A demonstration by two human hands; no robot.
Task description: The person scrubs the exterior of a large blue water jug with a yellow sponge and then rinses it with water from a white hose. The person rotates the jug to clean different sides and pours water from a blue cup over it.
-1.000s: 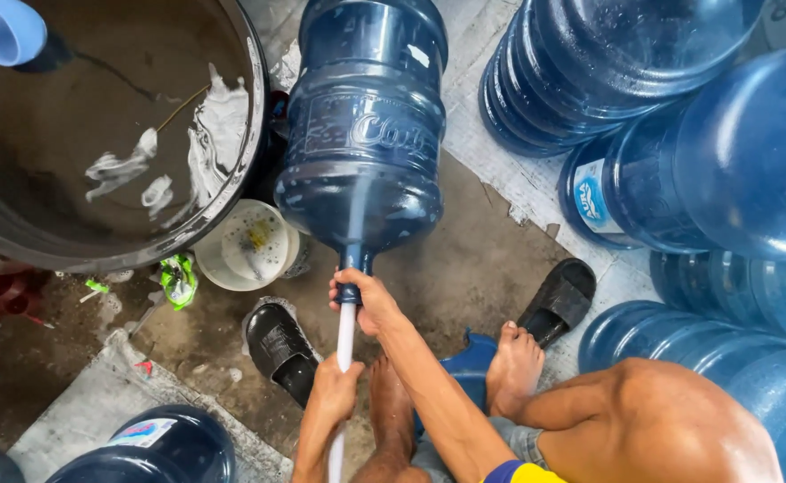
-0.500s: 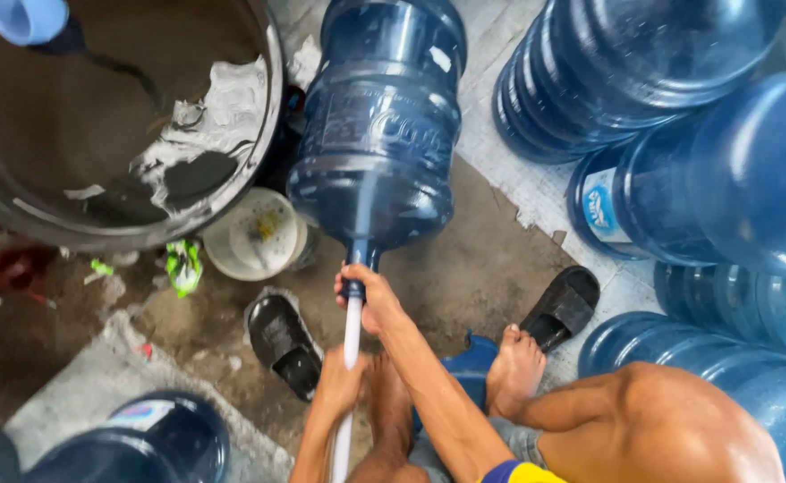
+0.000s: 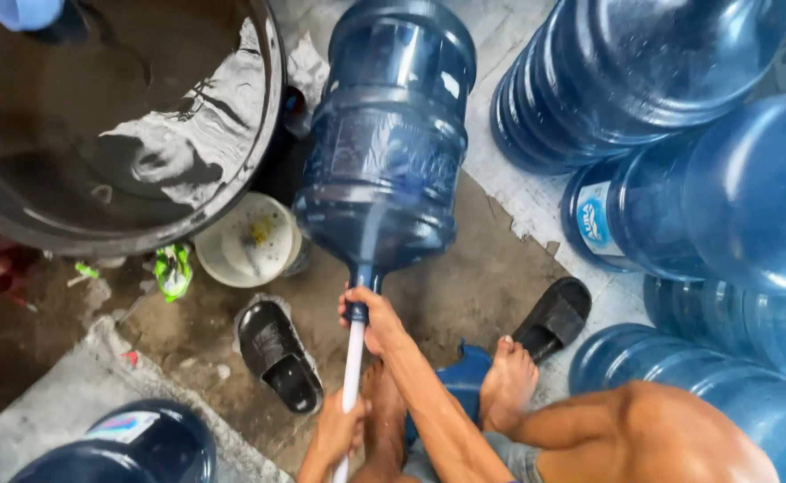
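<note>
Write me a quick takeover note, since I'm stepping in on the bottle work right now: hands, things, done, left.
Right hand: grip closed around the neck of the big blue water jug, which lies tilted, mouth toward you.
Left hand: grip closed on the white rod, which runs into the jug's mouth.
Nearby: dark tub of sudsy water, small white bucket, more blue jugs to the right.
Done: rod is inserted.
Left: cannot tell how clean the jug is inside.

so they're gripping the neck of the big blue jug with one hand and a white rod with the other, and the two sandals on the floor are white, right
Not quite: the head view shows the two sandals are black, not white. The rest holds: the right hand grips the neck of the big blue jug, and the left hand holds the white rod.
</note>
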